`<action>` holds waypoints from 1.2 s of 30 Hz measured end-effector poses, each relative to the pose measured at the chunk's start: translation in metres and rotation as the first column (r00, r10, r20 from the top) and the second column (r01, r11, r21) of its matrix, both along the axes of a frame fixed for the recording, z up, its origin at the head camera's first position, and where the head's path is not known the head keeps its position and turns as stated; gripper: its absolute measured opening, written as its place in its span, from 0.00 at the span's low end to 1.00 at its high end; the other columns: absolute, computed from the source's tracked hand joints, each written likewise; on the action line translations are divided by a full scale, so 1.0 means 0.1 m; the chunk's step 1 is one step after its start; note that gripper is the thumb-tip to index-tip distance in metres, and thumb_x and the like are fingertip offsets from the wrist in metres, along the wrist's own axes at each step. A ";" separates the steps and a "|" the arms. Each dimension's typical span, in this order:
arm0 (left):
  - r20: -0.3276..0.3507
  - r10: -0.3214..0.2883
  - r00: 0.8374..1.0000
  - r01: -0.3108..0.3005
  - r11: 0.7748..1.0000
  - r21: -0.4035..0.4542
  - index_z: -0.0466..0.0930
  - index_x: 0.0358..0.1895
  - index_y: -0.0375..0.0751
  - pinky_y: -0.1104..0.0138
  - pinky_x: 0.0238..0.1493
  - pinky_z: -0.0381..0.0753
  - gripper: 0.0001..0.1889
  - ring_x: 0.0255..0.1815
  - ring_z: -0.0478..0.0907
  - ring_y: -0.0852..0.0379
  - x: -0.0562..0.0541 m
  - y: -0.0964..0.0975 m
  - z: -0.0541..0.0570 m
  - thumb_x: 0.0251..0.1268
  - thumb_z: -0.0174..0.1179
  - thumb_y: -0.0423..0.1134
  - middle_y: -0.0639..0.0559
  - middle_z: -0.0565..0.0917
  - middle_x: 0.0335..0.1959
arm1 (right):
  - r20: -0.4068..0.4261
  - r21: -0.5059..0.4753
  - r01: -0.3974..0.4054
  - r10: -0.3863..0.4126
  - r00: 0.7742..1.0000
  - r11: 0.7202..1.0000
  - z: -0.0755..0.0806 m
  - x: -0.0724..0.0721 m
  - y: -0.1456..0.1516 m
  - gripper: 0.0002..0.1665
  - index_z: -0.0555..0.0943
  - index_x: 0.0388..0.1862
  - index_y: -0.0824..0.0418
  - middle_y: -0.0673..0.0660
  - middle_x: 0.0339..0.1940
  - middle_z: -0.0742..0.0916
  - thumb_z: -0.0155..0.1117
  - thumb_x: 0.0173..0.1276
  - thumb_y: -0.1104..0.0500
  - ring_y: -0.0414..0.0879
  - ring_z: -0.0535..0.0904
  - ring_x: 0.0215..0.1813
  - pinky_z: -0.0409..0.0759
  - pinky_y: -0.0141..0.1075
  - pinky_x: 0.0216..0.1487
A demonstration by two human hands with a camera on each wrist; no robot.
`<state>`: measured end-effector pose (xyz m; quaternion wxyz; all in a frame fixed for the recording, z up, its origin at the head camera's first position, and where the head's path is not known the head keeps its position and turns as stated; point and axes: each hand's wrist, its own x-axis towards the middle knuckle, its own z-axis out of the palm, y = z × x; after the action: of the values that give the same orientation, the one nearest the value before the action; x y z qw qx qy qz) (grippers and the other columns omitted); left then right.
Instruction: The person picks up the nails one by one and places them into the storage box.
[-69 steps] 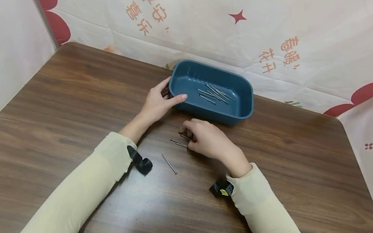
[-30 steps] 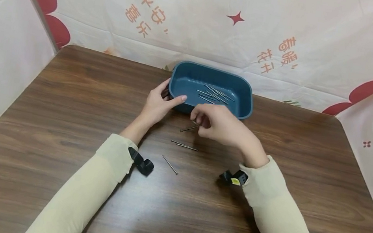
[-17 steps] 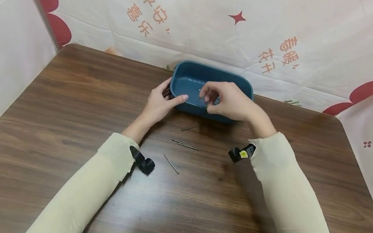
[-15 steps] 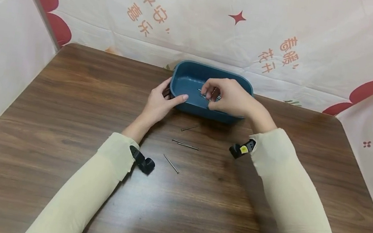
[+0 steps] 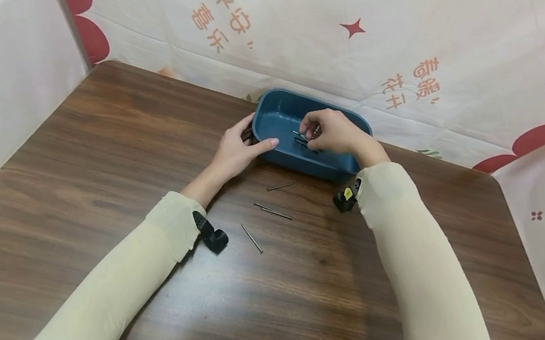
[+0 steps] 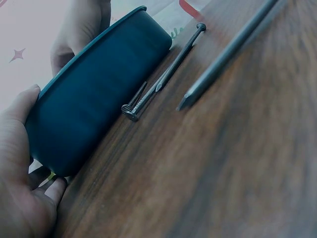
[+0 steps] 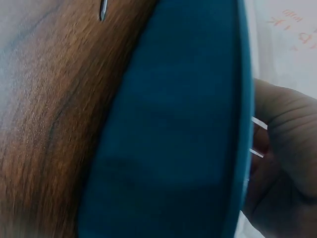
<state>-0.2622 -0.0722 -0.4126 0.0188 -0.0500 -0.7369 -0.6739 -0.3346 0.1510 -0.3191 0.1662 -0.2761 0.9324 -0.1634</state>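
In the head view, my left hand (image 5: pixel 235 150) grips the left end of a blue plastic tub (image 5: pixel 299 163), thumb over the rim and fingers around the outside. My right hand (image 5: pixel 335 132) is inside the tub with bent fingers. A thin metal nail (image 5: pixel 316 132) shows between those fingers, partly hidden. Several nails (image 5: pixel 300 141) lie on the tub floor under the fingertips. On the table in front lie a short-looking nail (image 5: pixel 280 187), two nails side by side (image 5: pixel 273 211) and a slanted nail (image 5: pixel 252 238). The right wrist view shows mainly the tub's wall (image 7: pixel 168 124).
A brown wooden table (image 5: pixel 180 308) carries everything. Behind it hangs a pale printed cloth (image 5: pixel 291 33), close to the tub's back side. Wrist cameras are strapped at both cuffs, the left wrist camera (image 5: pixel 214 238) near the slanted nail.
My right hand has risen from the nails on the table and moved away from me into the tub. My left hand has kept its hold on the tub's end.
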 end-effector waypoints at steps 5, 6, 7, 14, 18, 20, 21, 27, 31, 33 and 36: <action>0.000 -0.001 1.000 0.001 1.000 0.022 0.59 0.79 0.45 0.58 0.76 0.70 0.43 0.76 0.68 0.48 0.00 -0.01 0.00 0.63 0.70 0.47 0.43 0.68 0.77 | 0.007 0.067 0.005 -0.006 1.000 0.998 -0.06 -0.10 -0.05 0.13 0.81 0.49 0.61 0.58 0.40 0.82 0.62 0.66 0.67 0.51 0.75 0.40 0.75 0.41 0.42; 0.003 -0.001 1.000 0.001 1.000 0.020 0.59 0.79 0.46 0.58 0.76 0.70 0.43 0.77 0.68 0.49 0.00 -0.01 0.00 0.63 0.70 0.48 0.43 0.68 0.77 | 0.008 0.076 0.005 -0.006 1.000 0.997 -0.07 -0.11 -0.06 0.12 0.81 0.49 0.61 0.58 0.40 0.82 0.62 0.66 0.67 0.51 0.75 0.40 0.75 0.41 0.42; 0.005 -0.002 1.000 0.002 1.000 0.018 0.59 0.80 0.46 0.58 0.76 0.70 0.44 0.77 0.68 0.49 0.00 -0.01 0.00 0.63 0.70 0.48 0.43 0.67 0.77 | 0.008 0.083 0.004 -0.004 1.000 0.997 -0.08 -0.13 -0.06 0.12 0.81 0.49 0.61 0.58 0.41 0.82 0.62 0.66 0.67 0.51 0.76 0.41 0.75 0.41 0.42; 0.003 -0.016 1.000 0.016 1.000 0.023 0.58 0.80 0.46 0.58 0.76 0.69 0.44 0.77 0.67 0.49 0.01 0.00 0.00 0.64 0.69 0.47 0.43 0.67 0.78 | 0.001 0.120 -0.008 0.008 1.000 0.993 -0.14 -0.19 -0.08 0.13 0.81 0.49 0.62 0.60 0.43 0.83 0.64 0.66 0.68 0.52 0.77 0.44 0.77 0.43 0.46; -0.002 -0.015 1.000 0.015 1.000 0.021 0.58 0.80 0.46 0.58 0.76 0.70 0.44 0.77 0.68 0.49 0.01 0.00 0.00 0.64 0.69 0.47 0.43 0.67 0.77 | -0.003 0.124 -0.005 0.005 1.000 0.992 -0.18 -0.22 -0.08 0.12 0.81 0.49 0.63 0.61 0.43 0.83 0.64 0.67 0.68 0.52 0.77 0.45 0.78 0.45 0.48; 0.002 -0.014 1.000 0.014 1.000 0.016 0.58 0.80 0.46 0.59 0.76 0.70 0.44 0.77 0.68 0.50 0.01 0.00 0.00 0.64 0.69 0.48 0.44 0.67 0.78 | -0.003 0.129 0.003 -0.003 1.000 0.992 -0.20 -0.22 -0.08 0.12 0.81 0.48 0.62 0.61 0.43 0.83 0.65 0.67 0.68 0.52 0.77 0.45 0.78 0.44 0.49; 0.005 -0.015 1.000 0.015 1.000 0.012 0.58 0.80 0.47 0.59 0.76 0.69 0.44 0.77 0.68 0.50 0.01 0.01 0.00 0.64 0.69 0.48 0.44 0.67 0.78 | -0.003 0.131 0.007 -0.007 1.000 0.991 -0.22 -0.22 -0.07 0.11 0.81 0.48 0.62 0.61 0.43 0.83 0.65 0.67 0.69 0.52 0.77 0.45 0.78 0.44 0.48; 0.009 -0.013 1.000 0.013 1.000 0.014 0.58 0.80 0.47 0.59 0.76 0.69 0.43 0.77 0.67 0.50 0.02 0.00 0.01 0.64 0.69 0.48 0.44 0.66 0.78 | -0.020 0.120 0.029 -0.027 0.999 0.992 -0.29 -0.25 -0.05 0.11 0.81 0.47 0.61 0.61 0.43 0.83 0.66 0.66 0.68 0.53 0.78 0.45 0.79 0.44 0.48; 0.007 -0.016 1.000 0.016 1.000 0.016 0.58 0.80 0.46 0.58 0.76 0.70 0.44 0.77 0.67 0.48 0.02 -0.01 0.01 0.64 0.69 0.48 0.43 0.66 0.78 | -0.020 0.118 0.041 -0.039 0.999 0.992 -0.30 -0.25 -0.06 0.11 0.82 0.47 0.61 0.61 0.43 0.83 0.65 0.67 0.68 0.53 0.77 0.45 0.79 0.44 0.48; 0.009 -0.017 1.000 0.017 1.000 0.015 0.57 0.80 0.46 0.58 0.76 0.70 0.44 0.78 0.67 0.48 0.02 -0.01 0.02 0.64 0.69 0.48 0.43 0.66 0.78 | -0.015 0.120 0.042 -0.040 0.999 0.992 -0.29 -0.25 -0.06 0.11 0.82 0.48 0.61 0.61 0.43 0.83 0.65 0.67 0.68 0.53 0.77 0.46 0.79 0.44 0.48; 0.011 -0.013 1.000 0.013 1.000 0.007 0.58 0.80 0.47 0.58 0.76 0.70 0.44 0.78 0.67 0.48 0.02 -0.02 0.02 0.64 0.69 0.49 0.44 0.66 0.78 | -0.020 0.127 0.032 -0.030 0.999 0.991 -0.25 -0.24 -0.08 0.13 0.82 0.51 0.61 0.62 0.45 0.84 0.64 0.68 0.68 0.53 0.78 0.47 0.80 0.45 0.50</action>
<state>-0.2606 -0.0737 -0.4109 0.0105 -0.0508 -0.7341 -0.6770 -0.3588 0.1434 -0.3441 0.1723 -0.2518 0.9466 -0.1037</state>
